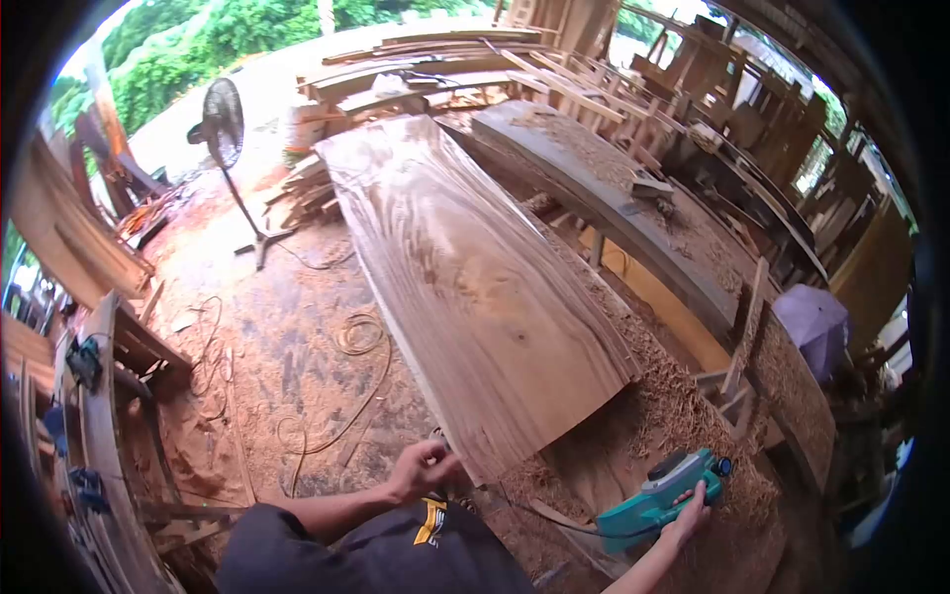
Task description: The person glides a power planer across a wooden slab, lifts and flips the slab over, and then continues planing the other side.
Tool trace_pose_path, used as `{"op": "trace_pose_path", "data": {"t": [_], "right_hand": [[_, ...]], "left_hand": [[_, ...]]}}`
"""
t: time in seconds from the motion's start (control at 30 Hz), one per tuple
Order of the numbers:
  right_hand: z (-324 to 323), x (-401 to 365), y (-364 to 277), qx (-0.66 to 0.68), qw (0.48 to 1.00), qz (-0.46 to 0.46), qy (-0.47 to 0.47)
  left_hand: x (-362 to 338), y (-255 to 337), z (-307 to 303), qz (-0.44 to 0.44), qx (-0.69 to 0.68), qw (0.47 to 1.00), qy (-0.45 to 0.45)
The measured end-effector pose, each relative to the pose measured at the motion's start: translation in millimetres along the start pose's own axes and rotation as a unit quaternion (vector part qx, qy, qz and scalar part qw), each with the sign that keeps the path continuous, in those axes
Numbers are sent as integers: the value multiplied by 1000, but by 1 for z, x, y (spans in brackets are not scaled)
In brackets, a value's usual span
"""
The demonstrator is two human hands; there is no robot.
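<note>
The left hand (421,470) clamps its fingers on the near corner of a long plank (475,287), seemingly steadying it. The right hand (690,515) has its fingers wrapped around a teal planer (648,498), kept just off the plank's near end.

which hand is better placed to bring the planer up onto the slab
Right. The right hand grips the teal planer, which sits on the shavings just right of the slab's near end. The left hand is curled on the slab's near corner, away from the tool.
</note>
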State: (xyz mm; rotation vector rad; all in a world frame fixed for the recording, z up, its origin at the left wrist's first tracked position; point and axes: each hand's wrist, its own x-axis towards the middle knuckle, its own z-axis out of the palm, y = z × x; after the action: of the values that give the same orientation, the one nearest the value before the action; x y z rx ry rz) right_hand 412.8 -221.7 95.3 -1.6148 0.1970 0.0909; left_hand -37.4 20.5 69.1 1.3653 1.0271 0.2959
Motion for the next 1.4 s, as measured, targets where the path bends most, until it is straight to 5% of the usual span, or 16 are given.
{"op": "trace_pose_path", "data": {"t": [0.1,0.13,0.23,0.3,0.5,0.57,0.6,0.63,0.7,0.73,0.77,0.83,1.0,1.1,1.13,1.4], "right_hand": [[5,-2,-4,10,1000,-2,-23],[1,2,-1,12,999,-2,-34],[-2,3,0,11,999,-4,-52],[-5,7,2,10,998,-12,-66],[-25,11,-4,-119,986,-50,-108],[-50,47,34,-318,873,-368,18],[-50,32,38,-269,867,-413,72],[-37,-39,-10,-256,915,-306,63],[-27,-50,5,-269,791,-545,65],[-8,-78,2,-246,786,-567,21],[13,-88,25,-137,859,-483,-103],[63,-123,52,-121,875,-362,-299],[175,-222,58,-321,715,-119,-610],[214,-225,112,-229,773,-133,-577],[213,-231,107,-264,811,-8,-522],[202,-234,101,-361,780,-79,-505]], "left_hand": [[13,-26,22,-3,-34,990,137],[43,-78,37,-26,-52,993,101],[37,-40,85,-189,-426,883,52],[36,-24,108,-106,-489,857,120],[29,-97,64,-76,-487,869,54],[-21,-91,17,-123,-438,885,105],[-44,-94,-7,-120,-427,888,121],[-65,-104,-29,-119,-419,890,135],[-93,-151,-75,-88,-431,883,165],[-110,-158,-93,-83,-437,877,183],[-124,-163,-108,-77,-444,870,199],[-134,-192,-122,-45,-535,798,274],[-134,-168,-106,11,-555,707,439],[-142,-145,-107,9,-500,744,444],[-141,-146,-109,4,-506,737,449],[-145,-198,-125,30,-458,794,399]]}}
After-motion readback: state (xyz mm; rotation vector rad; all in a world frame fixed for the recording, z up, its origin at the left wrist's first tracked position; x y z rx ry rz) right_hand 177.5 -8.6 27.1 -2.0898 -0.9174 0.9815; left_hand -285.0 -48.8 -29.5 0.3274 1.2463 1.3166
